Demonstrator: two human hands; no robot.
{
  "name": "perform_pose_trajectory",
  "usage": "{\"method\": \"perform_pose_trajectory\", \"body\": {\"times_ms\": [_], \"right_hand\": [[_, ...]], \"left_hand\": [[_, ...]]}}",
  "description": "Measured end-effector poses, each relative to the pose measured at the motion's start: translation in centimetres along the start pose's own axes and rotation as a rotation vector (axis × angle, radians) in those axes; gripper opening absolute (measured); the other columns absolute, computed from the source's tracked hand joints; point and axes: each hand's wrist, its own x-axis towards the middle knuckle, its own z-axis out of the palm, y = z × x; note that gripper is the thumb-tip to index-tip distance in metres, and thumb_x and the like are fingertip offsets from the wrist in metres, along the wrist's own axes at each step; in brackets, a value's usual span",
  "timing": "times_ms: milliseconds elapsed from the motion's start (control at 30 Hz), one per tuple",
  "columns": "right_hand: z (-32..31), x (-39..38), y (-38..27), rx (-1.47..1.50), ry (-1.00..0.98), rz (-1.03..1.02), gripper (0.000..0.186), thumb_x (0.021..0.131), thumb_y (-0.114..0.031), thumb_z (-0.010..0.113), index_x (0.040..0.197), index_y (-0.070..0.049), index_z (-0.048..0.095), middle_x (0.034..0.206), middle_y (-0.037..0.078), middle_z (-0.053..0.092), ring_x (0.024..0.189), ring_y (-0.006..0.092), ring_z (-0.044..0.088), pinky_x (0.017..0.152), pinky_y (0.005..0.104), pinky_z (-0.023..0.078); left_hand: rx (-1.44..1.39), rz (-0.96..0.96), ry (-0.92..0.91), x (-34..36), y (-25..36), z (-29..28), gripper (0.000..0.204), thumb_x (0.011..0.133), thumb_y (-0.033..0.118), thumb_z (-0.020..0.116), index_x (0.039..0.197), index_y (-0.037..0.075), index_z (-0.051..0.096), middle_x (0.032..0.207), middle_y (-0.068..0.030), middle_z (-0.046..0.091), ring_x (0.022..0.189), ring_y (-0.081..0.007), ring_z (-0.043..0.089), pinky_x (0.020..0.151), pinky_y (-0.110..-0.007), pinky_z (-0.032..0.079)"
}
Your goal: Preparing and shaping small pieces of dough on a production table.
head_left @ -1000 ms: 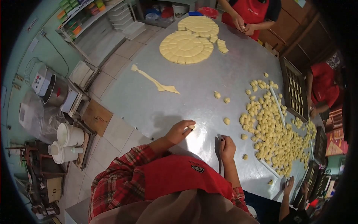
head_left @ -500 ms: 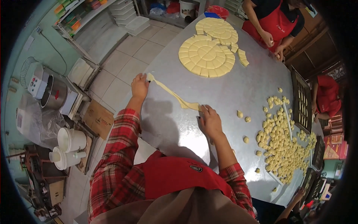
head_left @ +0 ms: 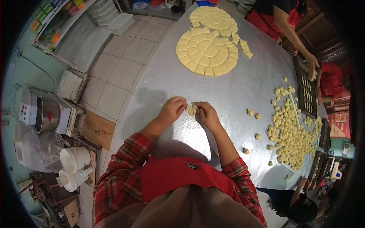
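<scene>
A small, folded-looking piece of pale yellow dough point(head_left: 191, 110) is between my hands, just over the steel table point(head_left: 152, 95). My left hand point(head_left: 173, 109) pinches its left side, with a bit of dough showing behind the knuckles. On the other side, my right hand point(head_left: 208, 115) grips it between thumb and fingers. Farther off lies a round dough slab point(head_left: 207, 52) cut into segments. Another cut slab point(head_left: 213, 19) overlaps its far side, and loose dough pieces point(head_left: 245, 48) sit to its right.
Many small dough lumps point(head_left: 291, 138) are heaped at the right around white rods point(head_left: 295, 110). Dark trays point(head_left: 305, 90) line the right edge; a co-worker's hand point(head_left: 312, 64) reaches over one. Left of the table stand a mixer point(head_left: 48, 114) and white buckets point(head_left: 75, 159).
My hands have come together from wide apart; the long dough strip stretched between them is now bunched up. The far co-worker's arm has moved over the tray.
</scene>
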Motion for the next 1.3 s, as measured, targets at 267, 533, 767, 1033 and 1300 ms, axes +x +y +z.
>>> {"method": "perform_pose_trajectory", "body": {"times_ms": [267,533,767,1033,1300], "right_hand": [[2.8,0.5,-0.2,-0.738,0.038,-0.281,0.022,0.084,-0.002,0.056,0.105,-0.004,0.059,0.104,0.015,0.058,0.082,0.0252,0.061,0.071,0.0316,0.050],[3.0,-1.1,-3.4,0.040,0.249,-0.161,0.021,0.083,-0.003,0.057,0.103,-0.002,0.062,0.099,0.015,0.065,0.090,0.0257,0.059,0.080,0.0341,0.047],[-0.2,-9.2,-4.1,-0.156,0.162,-0.369,0.027,0.073,0.007,0.054,0.098,-0.005,0.055,0.101,0.015,0.057,0.088,0.0339,0.059,0.074,0.0384,0.049],[-13.0,-20.1,1.7,-0.758,0.561,-0.110,0.029,0.074,0.000,0.058,0.102,-0.004,0.059,0.104,0.016,0.058,0.094,0.0351,0.056,0.078,0.0410,0.048],[-15.3,-23.4,4.5,-0.422,0.282,0.045,0.024,0.083,-0.017,0.059,0.104,-0.006,0.063,0.089,0.016,0.064,0.088,0.0338,0.060,0.077,0.0400,0.049]], "left_hand": [[0.716,-0.093,0.184,-1.3,-0.8,0.3,0.053,0.075,0.019,0.068,0.124,0.005,0.055,0.135,-0.0132,0.047,0.126,-0.0368,0.040,0.103,-0.050,0.030],[-0.999,-0.609,0.246,-1.7,1.1,4.7,0.032,0.091,0.016,0.053,0.121,0.005,0.056,0.117,-0.0076,0.060,0.110,-0.0174,0.054,0.092,-0.035,0.042],[-1.156,-0.811,0.099,-2.9,7.7,4.8,0.033,0.094,0.014,0.046,0.127,0.008,0.050,0.118,-0.0092,0.056,0.103,-0.0154,0.055,0.082,-0.032,0.046],[0.413,0.084,-0.317,-5.3,9.0,9.9,0.037,0.084,0.008,0.055,0.120,0.013,0.059,0.146,-0.0147,0.032,0.136,-0.0399,0.023,0.106,-0.065,0.008],[0.266,0.115,-0.157,-2.5,18.7,15.7,0.045,0.077,0.017,0.068,0.120,0.010,0.057,0.113,-0.0081,0.057,0.099,-0.0274,0.057,0.084,-0.037,0.047]]}}
